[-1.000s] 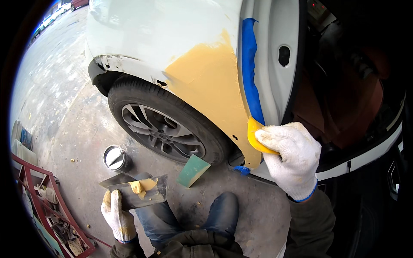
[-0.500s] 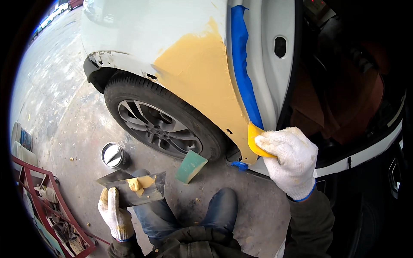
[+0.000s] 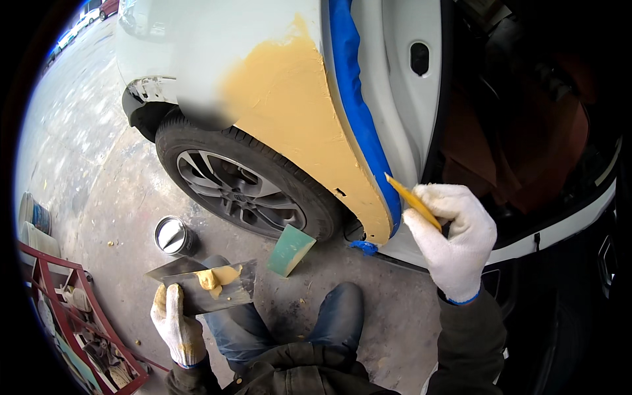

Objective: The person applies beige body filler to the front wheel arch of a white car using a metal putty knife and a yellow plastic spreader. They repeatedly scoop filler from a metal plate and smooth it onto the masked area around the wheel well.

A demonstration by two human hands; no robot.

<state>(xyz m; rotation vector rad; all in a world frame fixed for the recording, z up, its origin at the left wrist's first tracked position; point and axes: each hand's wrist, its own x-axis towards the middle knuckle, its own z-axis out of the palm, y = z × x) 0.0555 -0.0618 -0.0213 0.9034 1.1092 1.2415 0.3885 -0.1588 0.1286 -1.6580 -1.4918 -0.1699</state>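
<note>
My gloved left hand (image 3: 174,322) is closed on a grey metal plate (image 3: 230,293) bearing a lump of yellow filler (image 3: 208,280). My gloved right hand (image 3: 457,243) grips a yellow spreader (image 3: 415,197), turned nearly edge-on, beside the lower end of the blue tape (image 3: 352,79) along the door opening. Left of the tape, a broad coat of yellow filler (image 3: 289,99) covers the white car's panel above the wheel (image 3: 237,197), with a small dark notch near its lower edge. Part of the panel left of the filler is blurred.
A metal can (image 3: 172,234) and a green sheet (image 3: 291,250) are by the tire. A red rack (image 3: 49,270) holding worn items and some buckets (image 3: 34,220) stand at the left. The dark car interior (image 3: 520,145) lies at right. Cars are parked in the distance.
The spreader has tilted from broad-face to nearly edge-on as my right hand turned. The car has shifted up and left in the picture; my left hand has barely moved.
</note>
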